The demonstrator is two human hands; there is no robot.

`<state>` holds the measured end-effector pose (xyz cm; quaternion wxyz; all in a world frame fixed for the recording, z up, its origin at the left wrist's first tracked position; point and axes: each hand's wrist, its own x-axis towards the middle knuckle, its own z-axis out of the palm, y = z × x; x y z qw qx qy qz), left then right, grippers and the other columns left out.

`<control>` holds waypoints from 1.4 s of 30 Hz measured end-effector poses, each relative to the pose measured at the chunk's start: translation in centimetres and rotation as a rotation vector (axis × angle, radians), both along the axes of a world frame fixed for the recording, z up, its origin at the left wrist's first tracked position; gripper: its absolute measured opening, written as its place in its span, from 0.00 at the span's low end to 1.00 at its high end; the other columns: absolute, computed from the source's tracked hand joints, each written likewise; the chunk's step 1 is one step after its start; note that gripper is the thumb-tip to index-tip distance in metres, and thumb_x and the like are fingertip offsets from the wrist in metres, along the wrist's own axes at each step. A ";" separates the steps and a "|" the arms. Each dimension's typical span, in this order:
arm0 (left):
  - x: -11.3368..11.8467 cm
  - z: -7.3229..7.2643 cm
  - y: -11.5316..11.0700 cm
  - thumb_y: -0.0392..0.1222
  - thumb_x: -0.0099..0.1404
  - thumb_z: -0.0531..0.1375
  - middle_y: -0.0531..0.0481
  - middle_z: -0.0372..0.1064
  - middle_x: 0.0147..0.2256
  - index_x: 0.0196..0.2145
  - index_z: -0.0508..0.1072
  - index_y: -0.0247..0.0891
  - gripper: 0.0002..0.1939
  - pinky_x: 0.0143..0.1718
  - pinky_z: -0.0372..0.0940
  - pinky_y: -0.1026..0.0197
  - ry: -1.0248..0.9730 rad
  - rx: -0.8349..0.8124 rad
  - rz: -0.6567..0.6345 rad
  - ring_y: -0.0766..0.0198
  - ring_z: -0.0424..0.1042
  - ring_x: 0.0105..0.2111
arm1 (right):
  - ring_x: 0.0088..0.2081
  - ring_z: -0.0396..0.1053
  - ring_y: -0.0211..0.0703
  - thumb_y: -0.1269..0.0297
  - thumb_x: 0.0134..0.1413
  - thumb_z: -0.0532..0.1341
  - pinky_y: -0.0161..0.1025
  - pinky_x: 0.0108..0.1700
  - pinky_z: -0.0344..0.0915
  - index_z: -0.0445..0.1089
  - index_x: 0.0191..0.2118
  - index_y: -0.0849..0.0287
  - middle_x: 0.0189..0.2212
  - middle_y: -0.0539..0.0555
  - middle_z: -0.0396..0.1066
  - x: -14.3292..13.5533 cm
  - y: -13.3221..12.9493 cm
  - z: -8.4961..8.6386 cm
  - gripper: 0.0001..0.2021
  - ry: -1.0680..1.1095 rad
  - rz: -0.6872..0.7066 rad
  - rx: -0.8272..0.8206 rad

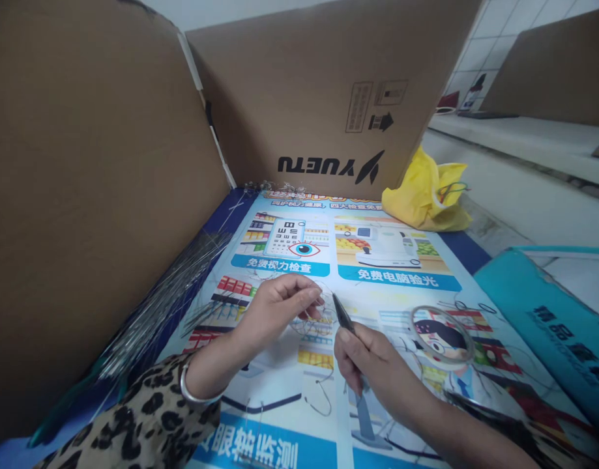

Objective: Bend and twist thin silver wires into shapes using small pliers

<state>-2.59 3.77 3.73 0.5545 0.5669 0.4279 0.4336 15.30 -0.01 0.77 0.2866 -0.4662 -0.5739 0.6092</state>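
Observation:
In the middle of the head view my left hand (pixel 282 305) is closed, thumb and fingers pinching a thin wire (pixel 330 289) that curves out toward the right. My right hand (pixel 372 355) grips a pair of dark-tipped pliers (pixel 344 314), which point up and to the left. Their tips are close to the wire; whether they touch it I cannot tell. Below the hands a short bent wire (pixel 319 404) lies on the printed poster (pixel 323 443). Right of my right hand rests a clear ring (pixel 468 355), like a roll of tape, with loose wires around it.
A bundle of long thin wires (pixel 167 290) lies on the left, beside a tall cardboard panel (pixel 84 163). Another cardboard panel (pixel 304 98) stands at the back. A yellow bag (pixel 421 195) sits back right, and a teal box (pixel 548 326) is at the right edge.

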 end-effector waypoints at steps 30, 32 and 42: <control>0.9 -0.4 -0.8 0.39 0.56 0.62 0.47 0.75 0.33 0.26 0.73 0.35 0.05 0.39 0.68 0.60 0.081 0.144 0.241 0.63 0.73 0.35 | 0.20 0.59 0.33 0.45 0.57 0.47 0.34 0.27 0.58 0.55 0.24 0.57 0.16 0.46 0.59 -0.3 -0.4 -0.2 0.21 -0.059 0.043 -0.036; 0.9 -0.5 -0.8 0.39 0.56 0.62 0.47 0.75 0.34 0.26 0.73 0.35 0.05 0.38 0.68 0.60 0.102 0.170 0.239 0.63 0.73 0.34 | 0.20 0.59 0.33 0.45 0.57 0.46 0.34 0.26 0.58 0.55 0.24 0.57 0.16 0.46 0.59 -0.4 -0.4 0.0 0.21 -0.087 0.043 -0.029; 1.0 -0.3 -1.0 0.37 0.57 0.61 0.47 0.75 0.32 0.26 0.72 0.35 0.04 0.37 0.67 0.61 0.184 0.239 0.226 0.63 0.73 0.34 | 0.17 0.56 0.32 0.44 0.58 0.46 0.33 0.24 0.56 0.55 0.25 0.57 0.14 0.44 0.56 -0.5 -0.3 -0.3 0.21 -0.065 0.029 -0.045</control>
